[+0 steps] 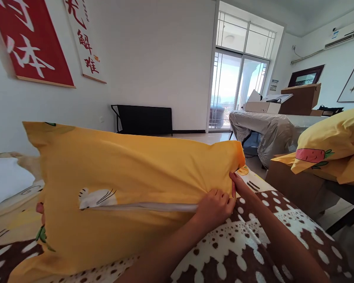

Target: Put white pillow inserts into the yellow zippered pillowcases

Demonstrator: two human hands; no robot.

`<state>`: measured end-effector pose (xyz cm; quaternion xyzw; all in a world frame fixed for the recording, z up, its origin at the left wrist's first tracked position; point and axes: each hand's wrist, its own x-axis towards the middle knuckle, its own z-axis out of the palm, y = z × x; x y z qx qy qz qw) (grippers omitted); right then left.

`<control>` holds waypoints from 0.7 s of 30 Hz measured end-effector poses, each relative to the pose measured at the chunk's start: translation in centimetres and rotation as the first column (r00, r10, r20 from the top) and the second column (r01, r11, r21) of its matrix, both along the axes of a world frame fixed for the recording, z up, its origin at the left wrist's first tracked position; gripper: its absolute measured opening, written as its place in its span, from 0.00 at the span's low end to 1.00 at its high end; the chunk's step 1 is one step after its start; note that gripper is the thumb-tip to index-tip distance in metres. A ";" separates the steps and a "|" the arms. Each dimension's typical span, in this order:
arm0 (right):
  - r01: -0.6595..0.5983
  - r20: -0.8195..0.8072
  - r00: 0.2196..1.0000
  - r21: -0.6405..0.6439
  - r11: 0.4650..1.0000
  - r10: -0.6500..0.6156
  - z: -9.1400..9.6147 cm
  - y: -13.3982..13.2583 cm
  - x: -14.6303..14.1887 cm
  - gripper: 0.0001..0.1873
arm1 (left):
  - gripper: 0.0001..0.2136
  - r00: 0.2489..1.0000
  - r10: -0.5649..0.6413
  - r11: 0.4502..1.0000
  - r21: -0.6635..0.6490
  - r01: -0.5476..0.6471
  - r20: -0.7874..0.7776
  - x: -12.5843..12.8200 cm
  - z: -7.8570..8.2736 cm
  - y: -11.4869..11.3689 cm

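A yellow pillow (129,165) in a printed pillowcase stands on its long edge across the bed. A slit with a whitish strip (165,207) runs along the side facing me, below a printed white cat. My left hand (215,206) is closed on the pillowcase cloth at the right end of that slit. Just right of it, my right hand (238,183) pinches the pillow's right end, with part of its fingers behind the cloth. Creases spread from both hands across the fabric.
A brown and white patterned blanket (221,251) covers the bed. A white pillow (7,181) lies at the left. On the right, another yellow pillow (333,139) rests above a cardboard box (297,188). Behind stands a plastic-covered table (262,122) with boxes.
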<state>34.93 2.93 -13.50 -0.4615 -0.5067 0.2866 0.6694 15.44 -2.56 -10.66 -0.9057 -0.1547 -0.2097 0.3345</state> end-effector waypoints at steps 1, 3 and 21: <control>0.020 -0.020 1.000 -0.006 1.000 -0.020 -0.5 -0.1 -0.6 0.25 | 0.05 0.999 -0.032 0.999 0.026 0.032 -0.010 0.0 0.0 -0.1; 0.097 -0.071 0.993 0.010 0.995 -0.096 -1.0 0.0 -1.6 0.24 | 0.06 0.997 -0.079 0.995 0.066 0.080 -0.013 -0.4 0.3 -0.3; -0.315 0.219 0.908 -0.203 0.927 0.357 -6.2 -4.1 2.1 0.41 | 0.14 0.935 0.321 0.914 0.210 -0.348 0.153 -23.9 3.8 2.4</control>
